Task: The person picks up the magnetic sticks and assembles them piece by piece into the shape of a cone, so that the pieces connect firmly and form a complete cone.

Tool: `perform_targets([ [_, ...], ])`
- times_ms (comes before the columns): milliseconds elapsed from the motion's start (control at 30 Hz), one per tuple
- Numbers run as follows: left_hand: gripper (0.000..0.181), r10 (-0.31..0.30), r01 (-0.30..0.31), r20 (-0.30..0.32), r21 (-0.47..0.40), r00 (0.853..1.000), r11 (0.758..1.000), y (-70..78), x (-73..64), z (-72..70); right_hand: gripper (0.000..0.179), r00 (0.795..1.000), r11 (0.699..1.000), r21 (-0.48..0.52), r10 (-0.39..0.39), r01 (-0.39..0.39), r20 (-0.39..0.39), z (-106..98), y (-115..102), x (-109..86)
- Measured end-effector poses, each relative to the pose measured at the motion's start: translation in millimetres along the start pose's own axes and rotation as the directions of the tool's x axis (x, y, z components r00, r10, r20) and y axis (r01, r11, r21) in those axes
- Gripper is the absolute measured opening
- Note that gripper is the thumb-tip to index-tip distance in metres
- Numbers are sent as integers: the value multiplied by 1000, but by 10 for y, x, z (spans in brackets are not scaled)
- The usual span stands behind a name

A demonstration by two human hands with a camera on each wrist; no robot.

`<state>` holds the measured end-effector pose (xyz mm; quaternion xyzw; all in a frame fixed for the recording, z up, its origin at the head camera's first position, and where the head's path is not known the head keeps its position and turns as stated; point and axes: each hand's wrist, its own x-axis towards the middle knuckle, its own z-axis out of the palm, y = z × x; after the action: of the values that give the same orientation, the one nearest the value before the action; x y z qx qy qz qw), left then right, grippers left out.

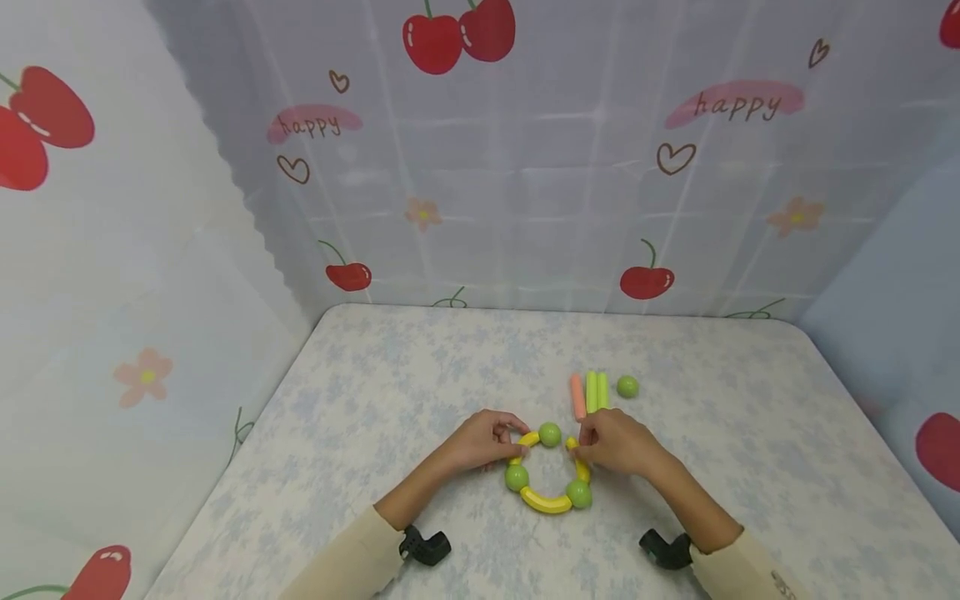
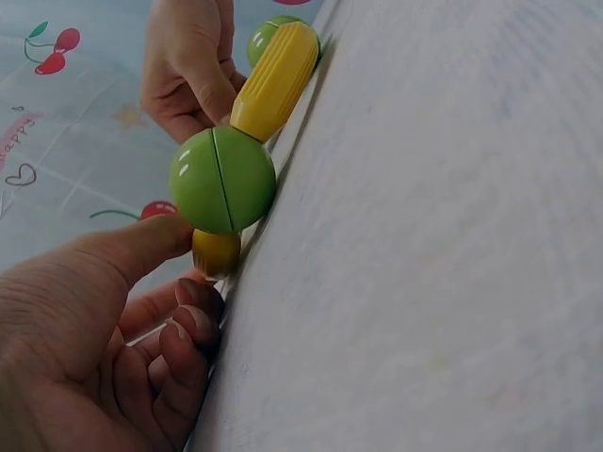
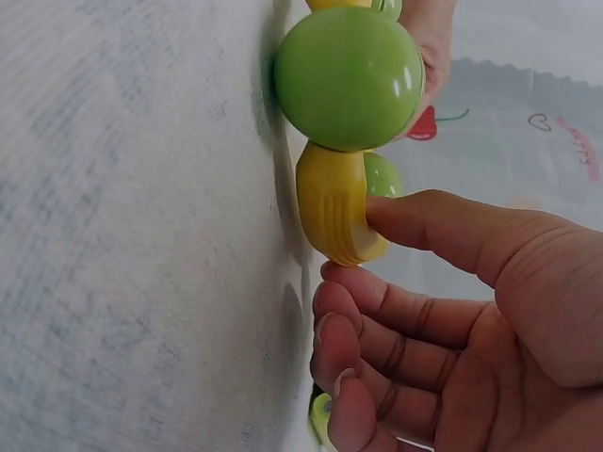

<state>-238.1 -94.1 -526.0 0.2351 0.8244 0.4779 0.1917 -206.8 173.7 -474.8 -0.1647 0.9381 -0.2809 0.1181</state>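
Unclosed ring (image 1: 547,502) of yellow curves and green balls on table (image 1: 450,350), gap facing far edge. Left hand (image 1: 480,440): fingers curled, pinching left yellow curve (image 1: 530,438). Right hand (image 1: 621,442): fingers curled, pinching right yellow curve (image 1: 582,472). Pink stick (image 1: 577,396), lime sticks (image 1: 592,392), loose green ball (image 1: 627,386) nearer far edge.

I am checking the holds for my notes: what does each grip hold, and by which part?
The left grip pinches the left yellow arc around its middle; the right grip pinches the right yellow arc near its free end.
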Motion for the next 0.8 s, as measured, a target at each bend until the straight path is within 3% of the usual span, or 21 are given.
perform_targets([
  [300, 29, 13, -13, 35, -6, 999, 1000, 12, 9, -26, 24, 998, 999, -3, 48, -48, -35, 2, -26, 10],
  [800, 27, 19, -19, 40, 1, 999, 1000, 4, 15, -31, 26, 997, 999, 39, 35, -33, -68, 89, -13, 61],
])
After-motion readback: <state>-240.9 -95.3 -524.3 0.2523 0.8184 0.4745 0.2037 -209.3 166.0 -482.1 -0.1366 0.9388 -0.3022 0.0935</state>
